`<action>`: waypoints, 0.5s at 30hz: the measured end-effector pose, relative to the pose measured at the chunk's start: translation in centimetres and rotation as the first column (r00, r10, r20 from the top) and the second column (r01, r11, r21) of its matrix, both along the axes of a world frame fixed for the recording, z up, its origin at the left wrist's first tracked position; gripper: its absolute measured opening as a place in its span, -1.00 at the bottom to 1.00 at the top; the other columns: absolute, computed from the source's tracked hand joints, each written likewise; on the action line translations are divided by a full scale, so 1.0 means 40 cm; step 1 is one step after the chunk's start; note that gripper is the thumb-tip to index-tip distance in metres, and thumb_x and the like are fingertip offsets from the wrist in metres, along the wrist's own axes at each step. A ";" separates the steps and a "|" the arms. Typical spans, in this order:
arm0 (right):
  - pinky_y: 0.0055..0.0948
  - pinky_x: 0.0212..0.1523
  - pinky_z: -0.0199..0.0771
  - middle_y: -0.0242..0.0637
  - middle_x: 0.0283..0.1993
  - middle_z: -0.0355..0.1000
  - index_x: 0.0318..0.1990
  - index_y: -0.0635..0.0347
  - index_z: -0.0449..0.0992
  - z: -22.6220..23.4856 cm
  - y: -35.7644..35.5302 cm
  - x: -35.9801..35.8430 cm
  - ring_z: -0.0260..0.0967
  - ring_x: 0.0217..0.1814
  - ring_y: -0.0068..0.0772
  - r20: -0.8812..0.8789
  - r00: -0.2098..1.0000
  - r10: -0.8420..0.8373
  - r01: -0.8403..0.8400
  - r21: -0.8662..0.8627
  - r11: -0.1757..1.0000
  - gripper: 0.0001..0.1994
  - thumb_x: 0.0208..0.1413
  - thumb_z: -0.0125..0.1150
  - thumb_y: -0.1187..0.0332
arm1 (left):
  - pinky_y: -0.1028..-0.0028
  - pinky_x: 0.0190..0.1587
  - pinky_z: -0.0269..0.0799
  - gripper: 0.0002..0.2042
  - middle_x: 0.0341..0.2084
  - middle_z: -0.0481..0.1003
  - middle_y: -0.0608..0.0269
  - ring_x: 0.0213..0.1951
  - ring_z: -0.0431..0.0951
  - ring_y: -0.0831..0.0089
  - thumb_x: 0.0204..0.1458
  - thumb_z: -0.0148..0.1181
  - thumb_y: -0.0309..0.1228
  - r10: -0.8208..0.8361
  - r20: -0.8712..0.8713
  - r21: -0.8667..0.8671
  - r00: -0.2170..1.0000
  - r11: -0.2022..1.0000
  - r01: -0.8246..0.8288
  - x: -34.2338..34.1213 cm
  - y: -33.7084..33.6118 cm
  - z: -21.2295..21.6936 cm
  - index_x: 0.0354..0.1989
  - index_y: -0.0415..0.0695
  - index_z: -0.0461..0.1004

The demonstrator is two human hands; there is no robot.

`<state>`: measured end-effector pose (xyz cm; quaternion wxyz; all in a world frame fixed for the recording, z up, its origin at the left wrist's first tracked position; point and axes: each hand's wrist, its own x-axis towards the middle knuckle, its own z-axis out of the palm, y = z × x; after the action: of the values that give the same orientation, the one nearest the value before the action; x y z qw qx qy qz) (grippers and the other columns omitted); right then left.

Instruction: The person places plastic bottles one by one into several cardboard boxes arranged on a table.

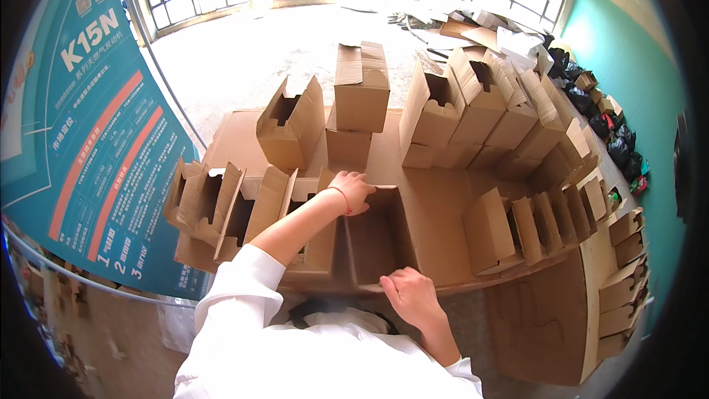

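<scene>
An open brown cardboard box stands in front of me at the near edge of the table, its dark inside facing up. My left hand lies over its far left corner, fingers apart and bent a little; a red string circles that wrist. My right hand is closed at the near right corner, fingers curled against the rim and thumb showing. Left of this box, a row of open boxes with raised flaps sits beneath and beside my left forearm.
Beyond stand a tall open box and another box stacked on a smaller one. Several open boxes crowd the far right, and a row lines the near right. A teal banner stands left; black bags lie along the right wall.
</scene>
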<state>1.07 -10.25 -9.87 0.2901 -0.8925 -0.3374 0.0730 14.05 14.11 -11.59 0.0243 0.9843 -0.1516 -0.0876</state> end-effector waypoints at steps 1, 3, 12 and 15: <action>-0.24 -0.15 0.46 -0.17 -0.27 0.50 -0.40 0.20 0.59 -0.010 -0.009 0.001 0.42 -0.17 -0.13 -0.013 1.000 0.012 -0.011 0.033 0.999 -0.78 0.11 0.12 0.26 | 0.19 0.07 0.31 -0.56 -0.04 0.44 0.11 0.04 0.42 0.17 -0.04 0.20 -0.15 0.015 0.027 -0.048 1.000 0.999 -0.014 0.010 0.007 -0.007 0.07 0.12 0.44; -0.33 -0.03 0.47 -0.12 -0.03 0.48 -0.24 0.21 0.61 -0.043 -0.027 -0.011 0.41 0.03 -0.12 -0.035 0.999 0.033 -0.029 0.100 0.995 -0.78 0.09 0.17 0.26 | 0.18 0.02 0.36 -0.54 -0.12 0.49 0.06 -0.02 0.47 0.09 0.00 0.17 -0.23 0.081 -0.093 -0.139 0.992 0.986 -0.094 0.022 0.019 0.003 0.13 0.13 0.35; -0.08 0.18 0.16 -0.20 -0.06 0.45 -0.07 0.09 0.51 -0.195 -0.014 0.010 0.31 0.11 -0.16 0.244 0.968 -0.056 0.078 -0.081 0.994 -0.57 -0.19 0.39 0.31 | 0.26 -0.01 0.38 -0.50 0.04 0.39 0.08 -0.03 0.46 0.09 -0.01 0.02 -0.57 0.221 0.132 -0.504 0.966 0.854 -0.127 0.045 0.062 -0.075 0.16 0.07 0.27; -0.15 0.05 0.24 -0.28 -0.30 0.48 -0.24 0.11 0.54 -0.194 -0.007 0.023 0.38 -0.10 -0.20 0.267 0.962 -0.056 0.061 -0.009 0.998 -0.71 -0.19 0.39 0.31 | 0.29 -0.04 0.37 -0.51 -0.03 0.38 0.11 -0.06 0.44 0.14 -0.10 0.12 -0.58 0.152 0.581 -0.290 0.799 0.957 0.029 0.050 0.054 -0.097 0.08 0.00 0.30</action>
<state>2.00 -10.53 -17.63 0.2365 -0.9062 -0.3463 -0.0535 16.05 16.26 -15.47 0.1192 0.9519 -0.1301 0.2506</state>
